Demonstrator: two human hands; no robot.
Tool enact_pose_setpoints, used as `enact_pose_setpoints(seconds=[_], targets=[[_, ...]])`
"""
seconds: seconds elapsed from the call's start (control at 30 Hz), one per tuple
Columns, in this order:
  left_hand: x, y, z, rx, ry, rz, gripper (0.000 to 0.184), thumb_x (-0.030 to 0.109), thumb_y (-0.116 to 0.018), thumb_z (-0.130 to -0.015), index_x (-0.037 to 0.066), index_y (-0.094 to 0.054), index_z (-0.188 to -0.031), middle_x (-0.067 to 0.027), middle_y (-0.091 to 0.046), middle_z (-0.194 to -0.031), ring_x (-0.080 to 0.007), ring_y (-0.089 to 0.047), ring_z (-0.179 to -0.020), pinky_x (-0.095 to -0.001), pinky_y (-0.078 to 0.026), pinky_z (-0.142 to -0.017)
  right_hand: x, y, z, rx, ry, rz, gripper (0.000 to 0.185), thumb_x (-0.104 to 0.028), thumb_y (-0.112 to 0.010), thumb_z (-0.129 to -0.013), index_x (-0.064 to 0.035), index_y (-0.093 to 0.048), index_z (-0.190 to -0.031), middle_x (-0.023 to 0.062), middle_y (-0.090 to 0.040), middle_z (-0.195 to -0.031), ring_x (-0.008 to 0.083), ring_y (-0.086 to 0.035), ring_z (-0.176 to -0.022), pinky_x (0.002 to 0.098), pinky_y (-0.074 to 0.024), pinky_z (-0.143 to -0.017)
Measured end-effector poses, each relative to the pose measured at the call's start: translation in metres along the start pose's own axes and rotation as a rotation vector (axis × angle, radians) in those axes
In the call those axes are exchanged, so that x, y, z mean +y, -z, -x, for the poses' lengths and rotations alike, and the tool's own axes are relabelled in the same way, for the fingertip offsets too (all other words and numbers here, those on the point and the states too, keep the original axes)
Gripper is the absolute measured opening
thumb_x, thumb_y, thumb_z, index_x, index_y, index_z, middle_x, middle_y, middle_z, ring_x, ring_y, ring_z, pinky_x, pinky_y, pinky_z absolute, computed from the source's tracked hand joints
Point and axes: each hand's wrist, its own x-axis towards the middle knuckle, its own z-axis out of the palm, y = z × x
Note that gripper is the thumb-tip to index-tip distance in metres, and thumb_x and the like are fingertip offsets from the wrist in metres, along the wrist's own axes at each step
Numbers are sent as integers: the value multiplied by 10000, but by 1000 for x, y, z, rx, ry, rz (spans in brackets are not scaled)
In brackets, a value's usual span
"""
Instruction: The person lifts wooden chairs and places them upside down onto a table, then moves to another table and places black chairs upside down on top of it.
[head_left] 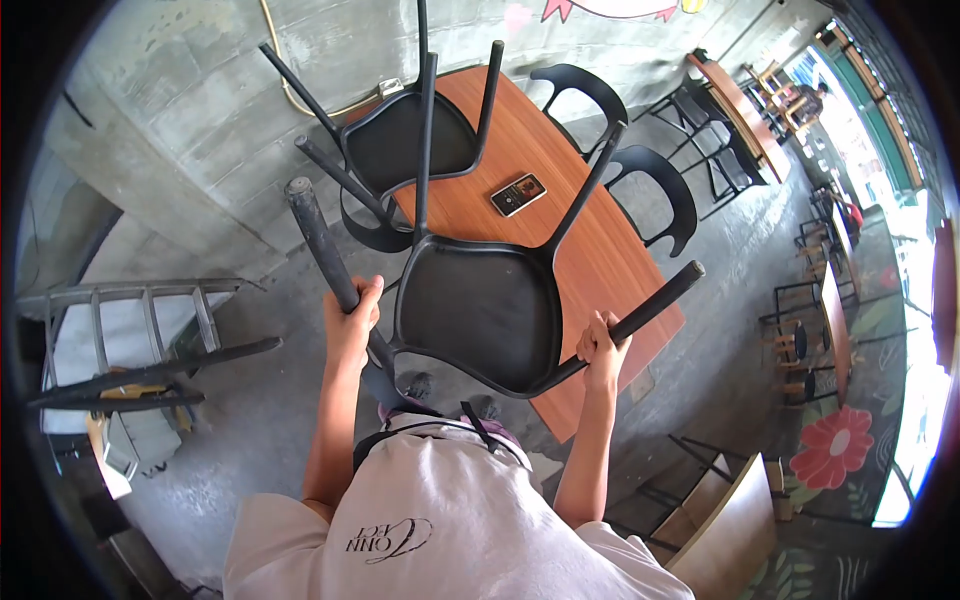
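A black chair is upside down in front of me, its seat's underside facing up and its legs pointing upward. My left hand is wrapped around the near left leg. On the near right leg, my right hand is closed low down, close to the seat. The chair overlaps the edge of a wooden table; whether it rests there I cannot tell. A second upturned black chair is at the table's far left. Between the chairs and the far edge lies a phone with its screen lit.
Two black chairs stand along the table's right side. A metal ladder is at the left, near the concrete wall. Pale wooden boards are at lower right. More tables and stools line the right side.
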Motion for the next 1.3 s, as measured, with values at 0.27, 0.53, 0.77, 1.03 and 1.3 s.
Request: enact_pose_setpoints(seconds=[0.27,0.53,0.77,1.03,1.3], targets=[[-24,-43,50,220,-8,52,381,150,-706,-900,122,-435,-634,84,-349,-561,-18,-299,-467,-240,-166,-454,-5,46,-30,-155,-17,16,409,-131,-595,-948,-122,-382,-599,-41,-362,-473,56,-322,-373,237,-257,-375],[-73,-55,90,371,-93,79,432,185,-679,-912,141,-381,-604,76,-340,-532,-36,-295,-449,-246,-182,-453,4,68,-49,-268,-41,22,402,-103,-625,-936,-127,-357,-637,-60,-360,-526,36,-331,-412,221,-241,-393],[-125,-64,130,493,-78,214,452,170,-674,-904,141,-354,-587,56,-340,-513,-49,-310,-430,-245,-209,-446,12,79,-74,-350,123,241,411,-108,-661,-909,-99,-379,-609,-60,-385,-549,29,-345,-503,246,-250,-452],[-153,-81,145,479,-133,215,446,164,-667,-915,149,-360,-592,62,-352,-520,-48,-338,-434,-243,-220,-452,22,93,-93,-458,95,111,364,-99,-650,-911,-121,-402,-645,-54,-406,-535,35,-376,-437,220,-259,-410],[-194,-107,173,456,-168,179,441,208,-645,-950,137,-355,-626,57,-358,-547,-46,-335,-487,-241,-239,-475,53,127,-111,-520,126,12,358,-81,-649,-906,-128,-402,-651,-62,-382,-538,34,-360,-429,212,-245,-405]])
